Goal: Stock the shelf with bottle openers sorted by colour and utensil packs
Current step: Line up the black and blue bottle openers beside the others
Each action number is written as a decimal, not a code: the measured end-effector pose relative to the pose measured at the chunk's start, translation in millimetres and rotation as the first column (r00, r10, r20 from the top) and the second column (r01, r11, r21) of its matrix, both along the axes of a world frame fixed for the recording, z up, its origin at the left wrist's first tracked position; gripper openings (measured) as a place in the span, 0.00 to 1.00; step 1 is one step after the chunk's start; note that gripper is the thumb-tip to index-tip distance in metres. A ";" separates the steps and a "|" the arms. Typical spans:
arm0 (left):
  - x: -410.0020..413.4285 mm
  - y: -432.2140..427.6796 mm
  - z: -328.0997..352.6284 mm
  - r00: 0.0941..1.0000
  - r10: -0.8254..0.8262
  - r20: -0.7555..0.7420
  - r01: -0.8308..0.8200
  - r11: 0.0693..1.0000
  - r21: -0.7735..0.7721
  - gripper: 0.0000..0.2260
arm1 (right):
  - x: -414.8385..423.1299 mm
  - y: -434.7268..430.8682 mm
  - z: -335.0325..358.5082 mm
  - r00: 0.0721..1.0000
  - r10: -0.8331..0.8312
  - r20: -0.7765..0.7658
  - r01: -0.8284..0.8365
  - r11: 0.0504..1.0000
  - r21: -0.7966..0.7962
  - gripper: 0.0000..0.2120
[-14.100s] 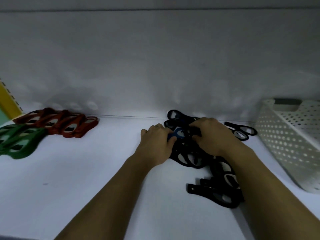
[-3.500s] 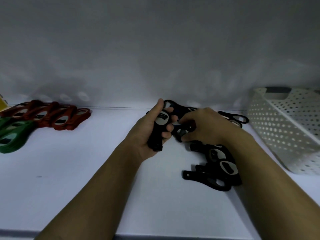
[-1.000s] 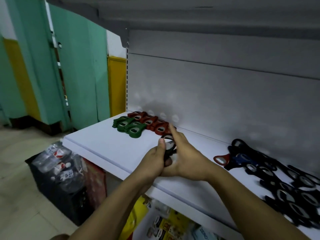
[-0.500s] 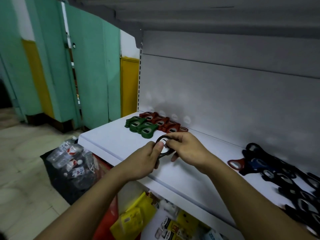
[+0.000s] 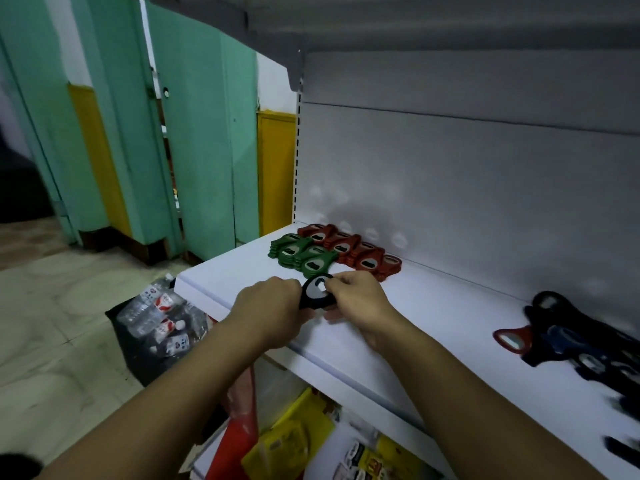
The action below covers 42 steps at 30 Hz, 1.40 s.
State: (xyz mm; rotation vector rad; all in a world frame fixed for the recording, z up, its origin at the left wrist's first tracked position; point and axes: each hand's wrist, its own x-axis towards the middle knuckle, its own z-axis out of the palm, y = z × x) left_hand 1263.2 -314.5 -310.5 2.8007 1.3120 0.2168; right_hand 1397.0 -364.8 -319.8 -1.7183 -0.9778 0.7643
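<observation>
A stack of black bottle openers (image 5: 314, 293) is between my hands, low over the white shelf (image 5: 433, 317). My left hand (image 5: 270, 308) grips the handle end; my right hand (image 5: 356, 297) pinches the round head from the right. Just beyond lie a green row of openers (image 5: 301, 256) and, behind it along the back wall, a red row of openers (image 5: 356, 252). At the right a loose pile of black openers (image 5: 588, 344) holds one red opener (image 5: 512, 341) and a blue opener (image 5: 562, 339).
The shelf's front edge runs diagonally under my wrists. Below it sit yellow packs (image 5: 294, 441) on a lower shelf and a black crate of water bottles (image 5: 159, 320) on the floor. Green and yellow partitions (image 5: 194, 150) stand at the left.
Both hands have carried the black openers from the pile at the right toward the green and red rows, and now hold them lower, closer to the shelf beside the green row.
</observation>
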 end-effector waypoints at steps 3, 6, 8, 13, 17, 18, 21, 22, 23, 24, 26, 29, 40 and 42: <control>5.8 13.4 0.6 0.997 0.051 -0.053 -0.049 0.998 0.037 0.14 | -3.5 16.2 -5.4 0.999 -0.033 -0.027 0.032 0.999 -0.009 0.11; 9.7 26.1 -1.1 0.988 0.060 -0.145 -0.043 0.992 0.116 0.14 | -4.4 33.1 -10.7 0.999 -0.043 -0.030 0.043 0.999 -0.018 0.12; 10.1 34.7 -1.3 0.985 0.063 -0.159 -0.043 0.991 0.124 0.14 | -4.3 41.5 -13.9 0.999 -0.035 -0.012 0.034 0.999 -0.042 0.12; 7.9 59.0 -5.0 0.993 0.051 -0.106 -0.042 0.995 0.086 0.15 | -2.0 57.7 -18.8 1.000 0.004 -0.014 -0.005 0.998 -0.068 0.12; 5.5 80.5 -6.8 0.993 0.041 -0.111 -0.036 0.998 0.048 0.19 | -1.8 61.2 -27.4 0.998 0.053 0.038 -0.051 0.997 -0.051 0.13; 5.3 84.6 -5.9 0.993 0.034 -0.117 -0.029 0.999 0.041 0.18 | -1.5 61.2 -29.7 0.996 0.062 0.060 -0.060 0.997 -0.040 0.14; 3.5 94.8 -2.9 0.993 0.036 -0.111 -0.037 0.999 -0.009 0.15 | -0.9 61.3 -33.3 0.990 0.077 0.121 -0.078 0.997 0.004 0.14; 2.8 99.1 -3.0 0.994 0.052 -0.096 -0.054 0.998 -0.028 0.16 | -0.5 61.3 -34.0 0.981 0.081 0.175 -0.085 0.996 0.017 0.14; 2.4 103.8 -3.2 0.994 0.074 -0.081 -0.078 0.996 -0.046 0.17 | -0.6 60.4 -34.4 0.967 0.078 0.243 -0.087 0.996 0.026 0.14; 2.2 108.6 -2.8 0.992 0.101 -0.077 -0.106 0.992 -0.067 0.17 | -1.0 58.9 -34.4 0.946 0.069 0.318 -0.085 0.996 0.034 0.13; 3.8 118.3 0.2 0.981 0.155 -0.114 -0.168 0.979 -0.114 0.16 | -2.1 55.3 -36.1 0.871 0.079 0.485 -0.108 0.994 0.032 0.14; 7.5 131.5 5.7 0.959 0.230 -0.166 -0.256 0.954 -0.157 0.16 | -7.4 47.7 -41.8 0.663 0.169 0.729 -0.192 0.980 -0.053 0.19; 11.2 151.2 -6.4 0.928 0.342 -0.147 -0.353 0.934 -0.058 0.23 | -7.0 43.2 -50.8 0.502 0.364 0.785 -0.352 0.915 -0.199 0.24; 13.7 148.9 -12.4 0.937 0.334 -0.106 -0.342 0.937 -0.075 0.25 | -7.2 43.1 -51.1 0.510 0.359 0.782 -0.351 0.917 -0.192 0.24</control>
